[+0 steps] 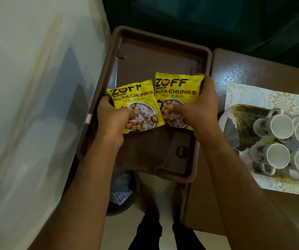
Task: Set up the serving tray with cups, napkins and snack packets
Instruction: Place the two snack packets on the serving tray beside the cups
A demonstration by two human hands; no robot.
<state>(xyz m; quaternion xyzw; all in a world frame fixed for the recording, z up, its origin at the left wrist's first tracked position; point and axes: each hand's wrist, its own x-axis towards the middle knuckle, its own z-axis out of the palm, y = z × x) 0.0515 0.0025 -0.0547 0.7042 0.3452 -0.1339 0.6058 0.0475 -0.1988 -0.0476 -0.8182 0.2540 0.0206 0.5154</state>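
A brown plastic serving tray (145,51) lies in the middle of the head view. Over it I hold two yellow soya chunks packets side by side. My left hand (111,120) grips the left packet (134,98) by its lower left part. My right hand (199,107) grips the right packet (175,91) along its right edge. Several white cups (278,126) with blue flower prints lie on their sides on a patterned white tray (253,94) at the right. No napkins are visible.
The trays rest on a brown table (238,69). A pale wall (28,87) rises close on the left. Below the brown tray a dark bin (123,192) with paper scraps stands on the floor, near my feet (163,231).
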